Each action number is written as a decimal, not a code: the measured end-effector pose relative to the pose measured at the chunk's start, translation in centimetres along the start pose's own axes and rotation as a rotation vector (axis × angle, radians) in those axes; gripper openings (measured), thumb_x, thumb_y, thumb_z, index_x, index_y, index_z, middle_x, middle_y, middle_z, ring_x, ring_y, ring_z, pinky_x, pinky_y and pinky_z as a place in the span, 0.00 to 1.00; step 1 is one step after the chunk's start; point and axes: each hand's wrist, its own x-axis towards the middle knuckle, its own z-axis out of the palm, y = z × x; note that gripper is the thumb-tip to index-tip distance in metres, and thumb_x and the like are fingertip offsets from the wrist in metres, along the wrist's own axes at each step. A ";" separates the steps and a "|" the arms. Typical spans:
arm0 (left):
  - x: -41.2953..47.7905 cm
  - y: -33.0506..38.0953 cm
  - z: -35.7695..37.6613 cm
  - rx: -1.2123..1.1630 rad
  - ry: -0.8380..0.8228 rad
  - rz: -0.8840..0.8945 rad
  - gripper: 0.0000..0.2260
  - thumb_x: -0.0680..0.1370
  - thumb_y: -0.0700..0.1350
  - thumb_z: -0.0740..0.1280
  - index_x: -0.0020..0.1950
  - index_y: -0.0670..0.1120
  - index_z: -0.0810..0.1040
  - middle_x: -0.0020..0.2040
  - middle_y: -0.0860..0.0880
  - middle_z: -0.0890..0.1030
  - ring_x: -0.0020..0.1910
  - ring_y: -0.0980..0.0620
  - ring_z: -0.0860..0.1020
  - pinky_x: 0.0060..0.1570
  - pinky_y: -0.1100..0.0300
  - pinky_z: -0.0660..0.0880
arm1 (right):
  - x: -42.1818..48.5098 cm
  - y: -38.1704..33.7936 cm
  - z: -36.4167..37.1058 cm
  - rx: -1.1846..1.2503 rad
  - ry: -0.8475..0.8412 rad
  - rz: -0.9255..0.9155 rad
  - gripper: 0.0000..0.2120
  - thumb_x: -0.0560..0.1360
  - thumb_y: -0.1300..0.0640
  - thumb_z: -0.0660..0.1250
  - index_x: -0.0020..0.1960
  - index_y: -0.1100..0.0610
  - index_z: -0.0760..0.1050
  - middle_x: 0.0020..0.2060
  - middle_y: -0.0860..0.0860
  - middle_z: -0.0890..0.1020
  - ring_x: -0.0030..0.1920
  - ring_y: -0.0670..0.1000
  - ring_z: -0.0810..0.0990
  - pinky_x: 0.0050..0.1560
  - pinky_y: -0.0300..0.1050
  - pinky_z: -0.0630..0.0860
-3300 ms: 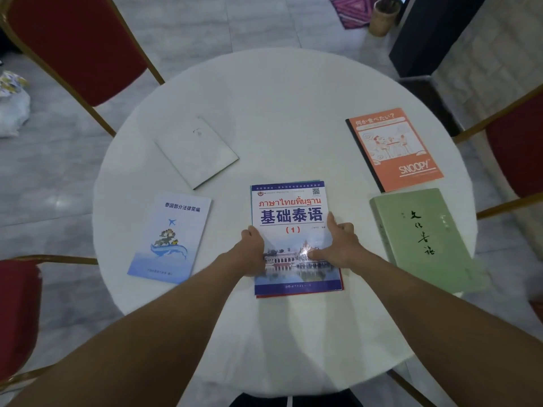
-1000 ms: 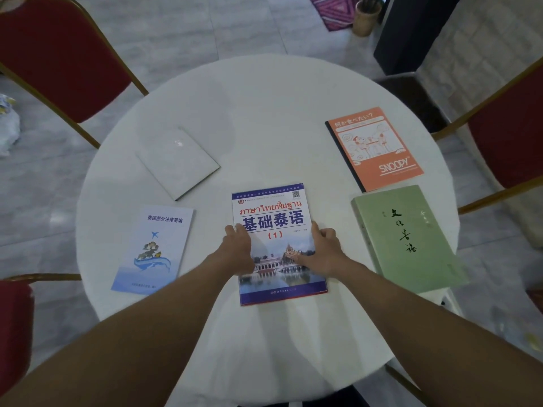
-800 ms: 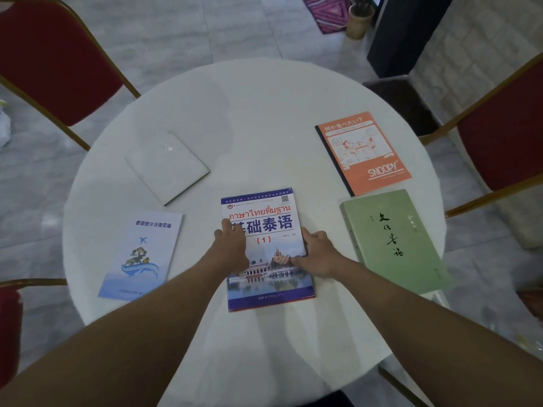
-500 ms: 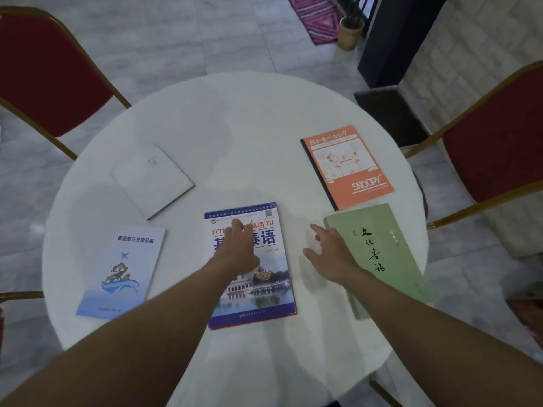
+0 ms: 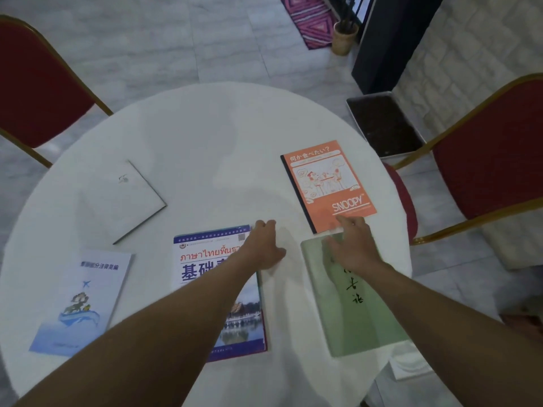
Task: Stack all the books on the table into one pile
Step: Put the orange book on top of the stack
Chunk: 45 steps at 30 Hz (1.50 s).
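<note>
Several books lie apart on the round white table point(image 5: 205, 136). A blue-and-white language textbook point(image 5: 205, 262) lies at the near middle, on top of a red-edged book. To its right is a green book point(image 5: 349, 306), and beyond that an orange Snoopy notebook point(image 5: 326, 183). A white book point(image 5: 123, 198) sits at the left, and a pale blue booklet point(image 5: 79, 304) at the near left. My left hand point(image 5: 263, 245) hovers open over the textbook's far right corner. My right hand point(image 5: 351, 245) is open above the green book's far end, fingertips at the orange notebook's near edge.
Red chairs with gold frames stand at the far left point(image 5: 38, 83) and at the right point(image 5: 493, 160). A dark tray point(image 5: 385, 124) sits on the floor behind the table, with a small basket point(image 5: 345, 39) and a patterned rug point(image 5: 308, 19) farther back.
Both hands left the textbook and moved right and forward. The right hand passed over the green book toward the orange notebook. The view shifted, so the table sits lower in frame.
</note>
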 end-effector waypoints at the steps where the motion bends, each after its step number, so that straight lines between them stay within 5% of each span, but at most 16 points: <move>1: 1.0 0.9 0.1 -0.014 -0.001 -0.004 0.32 0.77 0.50 0.69 0.77 0.45 0.60 0.75 0.43 0.63 0.70 0.41 0.69 0.64 0.51 0.72 | 0.9 0.4 -0.4 -0.010 0.018 0.006 0.30 0.77 0.47 0.66 0.76 0.52 0.64 0.71 0.52 0.65 0.70 0.56 0.66 0.68 0.54 0.69; 6: 5.6 4.5 0.7 -0.084 -0.047 -0.047 0.26 0.78 0.51 0.65 0.72 0.40 0.65 0.72 0.40 0.64 0.67 0.42 0.72 0.57 0.56 0.71 | 5.0 1.9 -1.7 -0.066 0.067 0.071 0.35 0.77 0.48 0.67 0.79 0.56 0.57 0.78 0.56 0.56 0.75 0.59 0.58 0.71 0.56 0.64; 9: 7.5 5.8 1.2 -0.158 -0.094 -0.140 0.29 0.78 0.52 0.66 0.73 0.41 0.64 0.72 0.41 0.65 0.69 0.42 0.69 0.62 0.52 0.71 | 6.7 2.5 -1.7 -0.050 0.049 0.145 0.39 0.75 0.49 0.69 0.79 0.55 0.54 0.77 0.58 0.56 0.75 0.61 0.58 0.71 0.57 0.64; 12: 8.8 6.6 1.9 -0.380 -0.113 -0.241 0.26 0.76 0.48 0.69 0.71 0.42 0.66 0.70 0.43 0.70 0.64 0.44 0.73 0.56 0.52 0.75 | 7.4 3.0 -0.9 -0.150 0.020 0.157 0.44 0.73 0.45 0.71 0.80 0.53 0.51 0.79 0.58 0.55 0.77 0.61 0.55 0.72 0.60 0.62; 14: 9.5 7.2 2.4 -0.578 -0.107 -0.279 0.22 0.74 0.42 0.70 0.67 0.43 0.70 0.64 0.44 0.76 0.56 0.47 0.76 0.50 0.56 0.76 | 7.9 3.2 -0.6 -0.170 0.028 0.162 0.45 0.71 0.43 0.71 0.80 0.52 0.52 0.78 0.57 0.56 0.76 0.61 0.55 0.70 0.62 0.63; 16: 9.8 7.6 2.7 -0.676 -0.097 -0.329 0.24 0.71 0.39 0.71 0.66 0.44 0.71 0.62 0.44 0.77 0.58 0.46 0.77 0.55 0.53 0.79 | 8.3 3.3 -0.6 -0.161 0.027 0.175 0.45 0.70 0.42 0.73 0.79 0.51 0.54 0.76 0.57 0.58 0.74 0.61 0.57 0.69 0.62 0.64; 23: 10.5 7.7 2.0 -0.786 -0.033 -0.334 0.16 0.77 0.35 0.65 0.65 0.39 0.73 0.60 0.43 0.80 0.56 0.45 0.79 0.48 0.58 0.76 | 8.6 2.8 -1.2 -0.167 -0.015 0.175 0.45 0.67 0.39 0.75 0.76 0.50 0.58 0.71 0.56 0.63 0.71 0.60 0.61 0.66 0.60 0.66; 29: 8.5 6.3 -0.7 -0.821 0.076 -0.206 0.15 0.77 0.33 0.65 0.60 0.42 0.65 0.57 0.47 0.76 0.54 0.49 0.77 0.39 0.62 0.78 | 7.7 -0.4 -1.4 -0.063 -0.125 0.139 0.29 0.66 0.42 0.70 0.64 0.49 0.67 0.63 0.56 0.70 0.64 0.60 0.67 0.65 0.57 0.69; 33: 6.0 3.6 -3.7 -0.895 0.143 -0.217 0.18 0.78 0.36 0.65 0.62 0.48 0.62 0.58 0.46 0.75 0.56 0.47 0.78 0.47 0.54 0.81 | 7.2 -3.7 -1.3 0.039 -0.049 0.113 0.22 0.71 0.47 0.66 0.64 0.50 0.71 0.60 0.54 0.78 0.64 0.60 0.71 0.64 0.56 0.69; 37: 2.3 -0.3 -5.2 -0.884 0.147 -0.223 0.18 0.79 0.41 0.66 0.64 0.51 0.63 0.57 0.47 0.78 0.52 0.47 0.81 0.47 0.51 0.83 | 5.2 -7.0 0.3 0.202 -0.179 0.113 0.27 0.70 0.45 0.64 0.69 0.47 0.69 0.61 0.52 0.79 0.62 0.58 0.76 0.63 0.53 0.73; 41: -1.6 -4.1 -5.0 -0.826 0.189 -0.246 0.13 0.82 0.43 0.60 0.64 0.53 0.61 0.57 0.48 0.76 0.55 0.47 0.80 0.41 0.58 0.81 | 2.6 -9.6 2.6 0.428 -0.236 0.076 0.27 0.69 0.55 0.72 0.68 0.53 0.73 0.59 0.50 0.83 0.53 0.51 0.82 0.44 0.40 0.77; 45: -5.1 -7.9 -3.9 -0.767 0.196 -0.289 0.13 0.83 0.42 0.55 0.67 0.50 0.60 0.62 0.47 0.74 0.60 0.44 0.77 0.58 0.44 0.79 | -0.2 -11.1 5.0 0.411 -0.258 0.036 0.29 0.68 0.63 0.75 0.66 0.57 0.70 0.58 0.52 0.82 0.51 0.51 0.82 0.42 0.39 0.77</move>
